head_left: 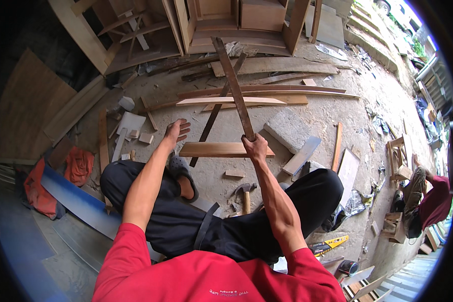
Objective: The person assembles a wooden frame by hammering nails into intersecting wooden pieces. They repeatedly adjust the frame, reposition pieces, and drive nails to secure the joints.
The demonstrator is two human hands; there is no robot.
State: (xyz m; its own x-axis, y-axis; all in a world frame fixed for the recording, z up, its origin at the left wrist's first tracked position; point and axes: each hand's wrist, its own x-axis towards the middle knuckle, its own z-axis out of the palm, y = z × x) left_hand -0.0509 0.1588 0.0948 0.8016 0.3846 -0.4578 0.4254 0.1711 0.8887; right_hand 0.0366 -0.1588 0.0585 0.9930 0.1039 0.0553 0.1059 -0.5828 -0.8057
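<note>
My right hand point(255, 146) is closed around the near end of a long dark wooden strip point(235, 88), which points away from me and leans slightly left. A second dark strip point(218, 108) crosses beneath it, making an X shape. Across the near part lies a short light-brown board point(211, 149); its right end is beside my right hand. My left hand point(176, 132) is held out to the left of the strips, fingers apart, with nothing in it. A claw hammer point(246, 199) lies between my legs, below a small wooden block point(234, 174).
Several loose planks point(267, 91) lie beyond the strips, before a wooden cabinet frame point(236, 38). A rough pale slab point(288, 130) is at the right. A yellow-handled saw point(331, 245) and a can point(348, 267) lie near my right elbow. Another person point(433, 201) sits far right.
</note>
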